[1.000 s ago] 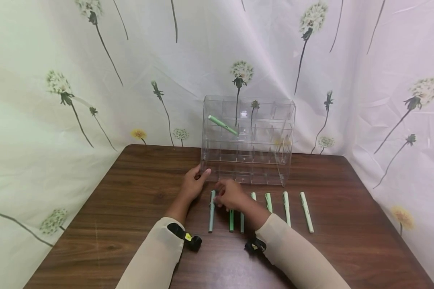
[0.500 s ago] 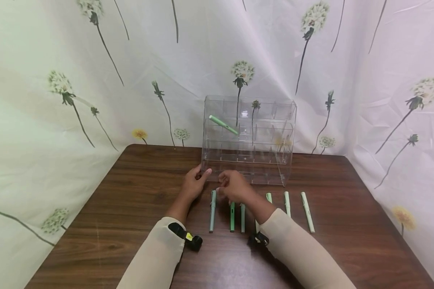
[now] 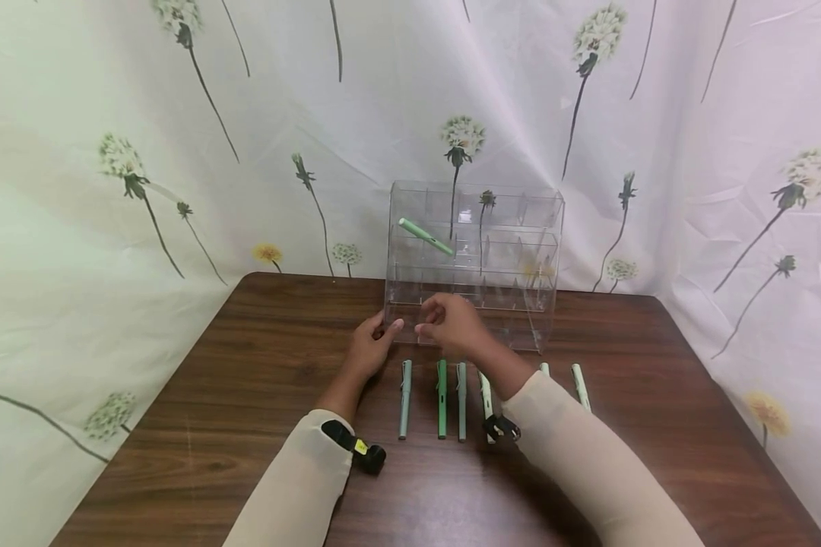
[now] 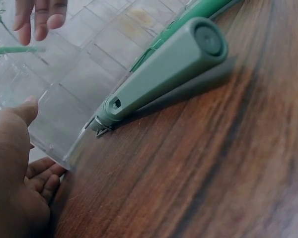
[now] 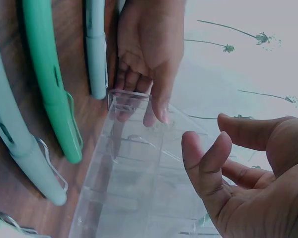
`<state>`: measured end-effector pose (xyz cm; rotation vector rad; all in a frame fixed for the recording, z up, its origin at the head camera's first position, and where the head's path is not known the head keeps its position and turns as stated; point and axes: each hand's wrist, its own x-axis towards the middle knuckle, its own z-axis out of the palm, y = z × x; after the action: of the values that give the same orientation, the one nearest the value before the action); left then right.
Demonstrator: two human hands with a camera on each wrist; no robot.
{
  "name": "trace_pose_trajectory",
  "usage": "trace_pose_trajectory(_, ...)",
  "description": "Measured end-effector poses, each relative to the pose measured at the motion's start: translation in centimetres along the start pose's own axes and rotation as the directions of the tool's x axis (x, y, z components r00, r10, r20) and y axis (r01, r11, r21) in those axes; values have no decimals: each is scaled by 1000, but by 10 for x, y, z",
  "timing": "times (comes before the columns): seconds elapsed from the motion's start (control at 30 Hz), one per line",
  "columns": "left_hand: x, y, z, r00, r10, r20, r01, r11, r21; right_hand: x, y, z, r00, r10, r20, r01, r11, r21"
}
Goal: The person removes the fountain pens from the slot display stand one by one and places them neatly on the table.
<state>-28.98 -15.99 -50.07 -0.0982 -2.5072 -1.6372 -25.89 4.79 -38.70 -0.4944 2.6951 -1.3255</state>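
Observation:
A clear plastic organizer (image 3: 542, 211) with tiers of compartments stands at the back of the table. My left hand (image 3: 369, 348) grips its lower left corner, thumb on one side and fingers on the other. In front of the lower tiers hovers my right hand (image 3: 457, 328), fingers loosely bent, with nothing between them in the right wrist view. A light green pen (image 3: 426, 236) lies slanted across the organizer's upper left part. Nearest the hands on the table are a grey-green pen (image 3: 405, 403), a green pen (image 3: 442, 401) and another grey-green pen (image 3: 461, 406).
Paler pens continue the row to the right: one (image 3: 485, 386) beside the right wrist strap, another (image 3: 544, 368) mostly behind the sleeve, and one (image 3: 580, 386) at the end. A dandelion-print curtain (image 3: 356, 137) hangs behind the wooden table (image 3: 246, 365).
My right hand has moved up and away from the pens to the front of the organizer, uncovering the green and grey-green pens. My left hand stays at the corner.

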Motion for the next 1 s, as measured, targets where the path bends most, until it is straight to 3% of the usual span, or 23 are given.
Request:
trace_pose_trajectory(0.33,1,-2,0,1000,18,-9,-18,1000,5,16,1,-6,997,-40,-69,43,998,51)
trace_pose_trajectory(0.8,2,-3,1,1000,11,-5,-11,1000,3,30,-9,-28,1000,-22,-17,23,994,106)
trace_pose_trajectory(1.0,1,-3,0,1000,5,1,-5,1000,-9,36,-18,-39,997,-33,-71,42,991,129)
